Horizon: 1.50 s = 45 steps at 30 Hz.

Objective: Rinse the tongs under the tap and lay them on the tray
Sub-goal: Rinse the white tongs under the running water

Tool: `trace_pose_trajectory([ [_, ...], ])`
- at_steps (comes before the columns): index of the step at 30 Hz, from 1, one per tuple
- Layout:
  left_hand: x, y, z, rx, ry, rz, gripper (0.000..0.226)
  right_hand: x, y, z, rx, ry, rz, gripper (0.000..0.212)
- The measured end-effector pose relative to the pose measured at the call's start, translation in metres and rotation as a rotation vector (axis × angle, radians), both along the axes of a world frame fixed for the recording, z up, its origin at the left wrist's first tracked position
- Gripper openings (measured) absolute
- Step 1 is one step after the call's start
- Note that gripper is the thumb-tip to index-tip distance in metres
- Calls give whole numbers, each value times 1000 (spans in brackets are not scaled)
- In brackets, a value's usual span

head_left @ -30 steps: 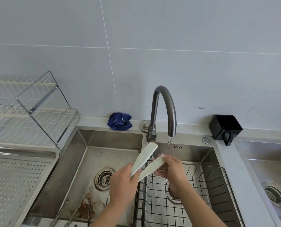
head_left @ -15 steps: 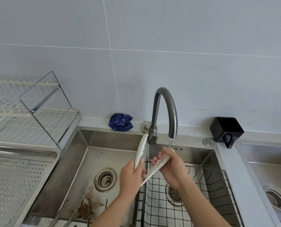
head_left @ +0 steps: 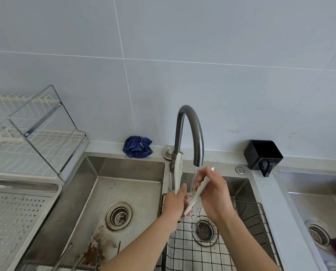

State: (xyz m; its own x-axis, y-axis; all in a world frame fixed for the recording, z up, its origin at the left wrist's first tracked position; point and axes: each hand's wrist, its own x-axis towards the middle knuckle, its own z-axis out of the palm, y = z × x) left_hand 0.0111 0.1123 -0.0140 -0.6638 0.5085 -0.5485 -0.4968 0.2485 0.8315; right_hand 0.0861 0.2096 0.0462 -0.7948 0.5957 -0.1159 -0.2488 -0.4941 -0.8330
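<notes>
- Left hand (head_left: 174, 204) grip clamped on hinge end of white tongs (head_left: 196, 192), arms splayed upward.
- Right hand (head_left: 214, 192) grip pinching right arm under tap (head_left: 190, 133) stream, above sink (head_left: 124, 167).

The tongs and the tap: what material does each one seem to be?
Tongs: likely plastic, off-white, matt and opaque, with moulded scalloped edges. Tap: apparently metal with a dark grey brushed finish; soft highlights run along its curve.

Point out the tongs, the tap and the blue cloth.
tongs (head_left: 178, 173), head view, on the upright left blade.
tap (head_left: 196, 132), head view, on the curved spout.
blue cloth (head_left: 136, 147), head view, on its crumpled middle.
</notes>
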Motion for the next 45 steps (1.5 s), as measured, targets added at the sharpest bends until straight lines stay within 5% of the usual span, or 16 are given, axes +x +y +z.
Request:
trace_pose_trajectory([
  [6, 12, -2, -1, 16, -4, 46, 34, -1, -8, -8, -24, -159, 123, 60],
  [9, 12, -9, -4, 51, 32, 87, 34, -3, -11, -9, -132, -88, 155, 49],
  [12, 13, -20, -6, 50, 57, 129, 42, -5, -12, -7, -243, 55, 204, 17],
  [18, 12, -34, -9, 77, 71, 138, 30, -7, -21, -11, -234, 51, 123, 22],
  [26, 18, -53, 1, 140, 39, -116, 64, -5, -28, -10, -129, 107, 72, 10],
  [30, 21, -72, 6, 193, 218, -296, 73, -6, -30, -11, -156, 99, -11, 22],
  [33, 25, -75, 3, 92, 381, -374, 82, -10, -36, -13, -31, 1, -62, 27],
  [35, 24, -73, -1, -14, 431, -313, 62, -12, -40, -14, 139, -115, -18, 23],
  [38, 18, -79, 1, 7, 262, -179, 28, -6, -41, -23, 340, -264, -12, 22],
  [42, 9, -95, 7, -5, 193, -130, 35, 3, -20, -40, 367, -580, -298, 14],
  [45, 6, -100, 11, 2, 183, -151, 35, -3, -5, -45, 391, -708, -147, 22],
])
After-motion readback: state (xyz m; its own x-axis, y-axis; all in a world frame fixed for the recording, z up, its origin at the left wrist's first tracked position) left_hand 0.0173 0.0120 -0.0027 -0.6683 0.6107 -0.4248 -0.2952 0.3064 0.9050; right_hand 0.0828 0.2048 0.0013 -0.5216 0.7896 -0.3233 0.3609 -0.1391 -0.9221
